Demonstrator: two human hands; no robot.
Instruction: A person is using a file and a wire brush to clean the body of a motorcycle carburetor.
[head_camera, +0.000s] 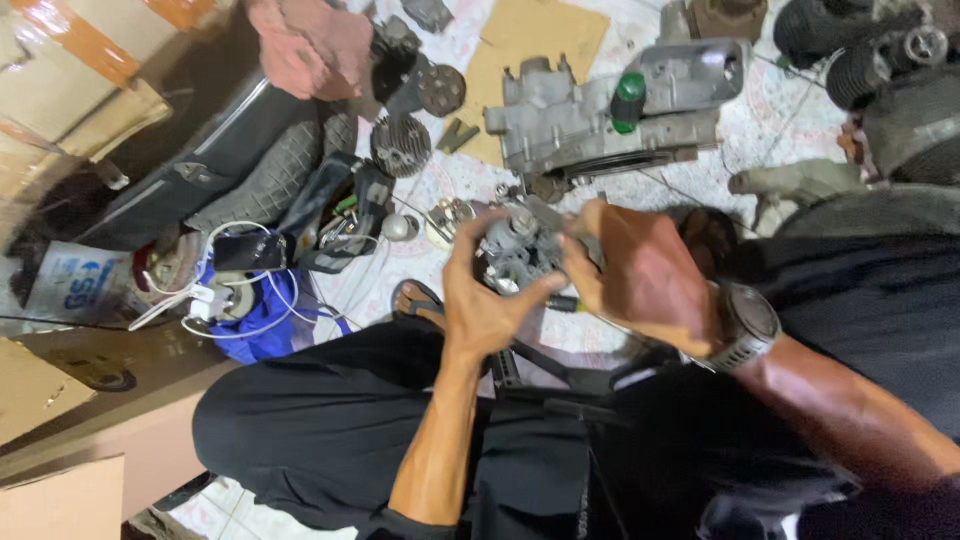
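Grey metal part (520, 250) at centre; a green cap (629, 95) on the grey engine case (600, 115) above; blue cloth (265, 310) at left; black trousers (330, 420) below; brown cardboard (540, 40) at top.

Carburetor (515, 250): small grey cast-metal body, round cap on its upper side, dull and grimy. Held up off the floor at scene centre, above the lap, between both hands. Left part covered by fingers, right part by a palm; only the middle shows. Tilt cannot be told exactly.
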